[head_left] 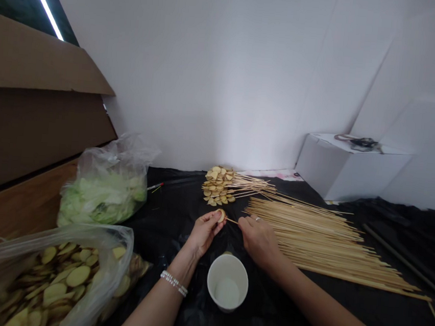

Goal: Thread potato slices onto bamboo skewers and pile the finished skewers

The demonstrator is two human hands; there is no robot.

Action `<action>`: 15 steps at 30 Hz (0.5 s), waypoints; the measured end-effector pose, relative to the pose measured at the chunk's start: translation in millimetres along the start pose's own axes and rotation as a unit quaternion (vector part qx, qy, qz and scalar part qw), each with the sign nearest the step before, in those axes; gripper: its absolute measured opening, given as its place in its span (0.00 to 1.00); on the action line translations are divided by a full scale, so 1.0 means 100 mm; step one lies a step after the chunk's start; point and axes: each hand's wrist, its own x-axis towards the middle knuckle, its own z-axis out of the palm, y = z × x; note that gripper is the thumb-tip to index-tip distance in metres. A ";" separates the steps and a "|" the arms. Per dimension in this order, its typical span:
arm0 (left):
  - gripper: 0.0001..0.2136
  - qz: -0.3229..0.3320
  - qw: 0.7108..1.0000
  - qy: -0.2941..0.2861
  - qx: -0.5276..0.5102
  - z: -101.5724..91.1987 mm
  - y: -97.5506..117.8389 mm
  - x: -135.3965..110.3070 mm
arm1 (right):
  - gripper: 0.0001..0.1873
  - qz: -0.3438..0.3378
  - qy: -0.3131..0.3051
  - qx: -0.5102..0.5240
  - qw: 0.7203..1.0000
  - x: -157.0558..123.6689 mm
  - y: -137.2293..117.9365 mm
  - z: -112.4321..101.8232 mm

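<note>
My left hand (203, 232) pinches a round, pale potato slice (221, 215) with brownish skin at its edge. In my right hand (259, 240) is a thin wooden skewer (232, 221), its tip reaching to the slice; whether the tip has passed through, I cannot tell. Just beyond both hands lies a pile of skewered potato slices (219, 186), their sticks pointing right. Bare wooden skewers (325, 240) are spread beside and behind my right hand. A white paper cup (211, 278) stands between my forearms, with a pale inside.
An open plastic bag (121, 238) of potato slices stands at the near left. Behind it is a clear bag (120, 156) of pale green leaves. A pen (155, 186) lies on the black sheet (176, 190). A white box (340, 169) stands back right, a cardboard box (39, 130) left.
</note>
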 end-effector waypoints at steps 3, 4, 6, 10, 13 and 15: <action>0.11 -0.002 1.000 0.000 -0.002 0.00 0.00 0.00 | 0.13 0.010 -0.023 -0.005 1.000 0.00 0.00 0.00; 0.11 -0.002 1.000 -0.001 -0.001 0.01 -0.01 -0.01 | 0.13 0.014 -0.041 -0.008 0.999 0.00 -0.01 0.01; 0.12 -0.003 1.000 -0.018 0.011 0.04 -0.05 -0.04 | 0.15 0.022 -0.083 -0.010 0.996 0.00 -0.03 0.02; 0.13 -0.014 0.997 -0.058 0.039 0.11 -0.13 -0.08 | 0.12 0.033 -0.136 -0.015 0.990 0.03 -0.06 -0.01; 0.11 -0.010 1.000 -0.015 0.006 0.09 -0.10 -0.05 | 0.15 0.044 -0.139 -0.027 0.989 0.05 -0.06 -0.07; 0.09 0.004 1.000 0.021 -0.020 0.05 -0.04 -0.02 | 0.16 0.044 -0.136 -0.025 0.989 0.05 -0.05 -0.10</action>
